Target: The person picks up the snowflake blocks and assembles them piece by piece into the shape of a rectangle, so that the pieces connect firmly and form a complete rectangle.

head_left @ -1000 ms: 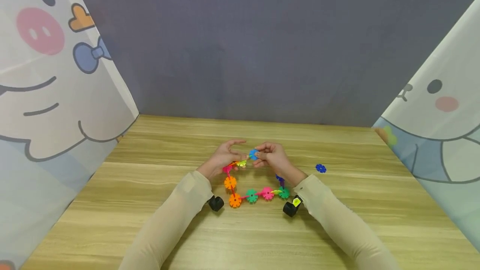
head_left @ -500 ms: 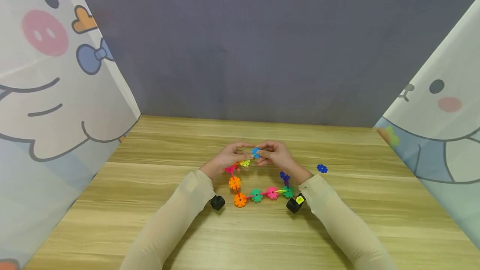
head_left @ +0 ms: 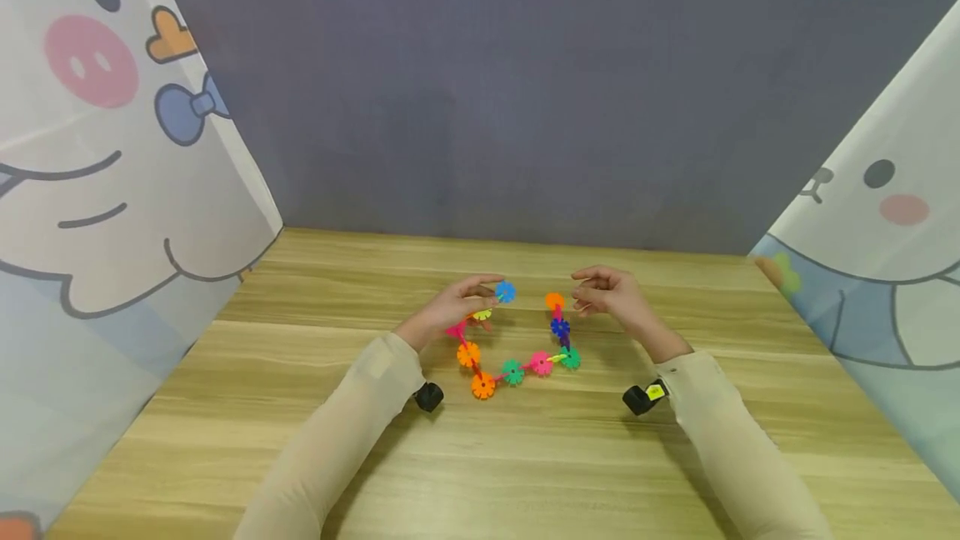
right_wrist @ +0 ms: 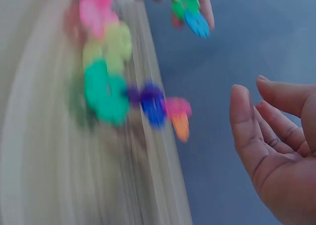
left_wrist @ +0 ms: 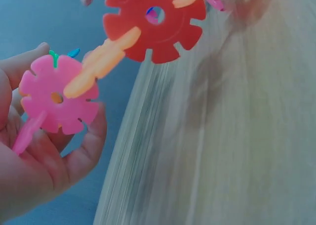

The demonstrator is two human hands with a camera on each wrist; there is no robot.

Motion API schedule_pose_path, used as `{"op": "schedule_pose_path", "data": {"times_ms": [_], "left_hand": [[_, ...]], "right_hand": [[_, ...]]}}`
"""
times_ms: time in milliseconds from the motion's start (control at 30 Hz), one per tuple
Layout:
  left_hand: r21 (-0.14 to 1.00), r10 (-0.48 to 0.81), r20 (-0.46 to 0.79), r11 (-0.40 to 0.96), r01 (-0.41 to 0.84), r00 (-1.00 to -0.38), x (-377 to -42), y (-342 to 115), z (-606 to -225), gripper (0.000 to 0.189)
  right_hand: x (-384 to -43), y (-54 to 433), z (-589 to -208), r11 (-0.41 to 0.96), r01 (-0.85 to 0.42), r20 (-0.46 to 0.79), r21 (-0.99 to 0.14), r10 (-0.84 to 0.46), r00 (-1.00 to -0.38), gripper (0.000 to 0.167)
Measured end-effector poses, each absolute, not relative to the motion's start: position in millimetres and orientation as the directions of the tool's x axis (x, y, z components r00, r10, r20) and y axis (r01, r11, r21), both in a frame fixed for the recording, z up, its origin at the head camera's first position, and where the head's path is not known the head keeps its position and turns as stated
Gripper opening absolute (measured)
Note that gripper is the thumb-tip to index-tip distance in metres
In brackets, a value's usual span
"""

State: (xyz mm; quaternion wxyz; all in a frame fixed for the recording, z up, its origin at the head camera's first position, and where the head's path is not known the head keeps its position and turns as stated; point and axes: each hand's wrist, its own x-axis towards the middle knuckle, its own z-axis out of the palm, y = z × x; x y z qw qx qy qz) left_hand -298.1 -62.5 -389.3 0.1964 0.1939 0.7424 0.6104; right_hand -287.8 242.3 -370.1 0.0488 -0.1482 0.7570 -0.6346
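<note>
A chain of linked notched plastic discs in several colours curves over the table, through an orange disc and a green disc at its near side. My left hand holds its left end, near a yellow disc; a light blue disc sticks out past the fingertips. In the left wrist view, a pink disc lies within that hand's fingers. The other end is an orange disc above a dark blue disc. Just right of it, my right hand has its fingers loosely bent, holding nothing.
The wooden table runs back to a grey panel. Cartoon-printed cloths hang at the left and right. Black wrist cameras sit under the left wrist and right wrist.
My right hand has let go of the light blue disc and moved right, away from the left hand. The chain's orange end now shows; the loose dark blue disc at right is hidden behind the right arm.
</note>
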Motion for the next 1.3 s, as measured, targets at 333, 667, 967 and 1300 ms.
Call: {"op": "schedule_pose_path", "data": {"times_ms": [333,667,967,1300], "left_hand": [[0.971,0.569,-0.070,0.228,0.075,-0.820,-299,-69,-386,0.052],[0.978,0.530,-0.126,0.206,-0.017,-0.839,-298,-70,-385,0.049],[0.978,0.496,-0.131,0.208,-0.028,-0.859,-299,-70,-390,0.050],[0.979,0.493,-0.103,0.204,-0.001,-0.864,-298,-70,-387,0.048]], "right_hand": [[-285,297,-378,0.318,-0.092,0.018,-0.944,-0.229,-0.973,0.046],[-282,328,-391,0.469,-0.063,-0.034,-0.881,-0.196,-0.980,0.049],[-281,346,-398,0.567,0.000,-0.147,-0.824,-0.213,-0.966,0.053],[-280,347,-395,0.683,-0.010,-0.164,-0.730,-0.190,-0.968,0.045]]}}
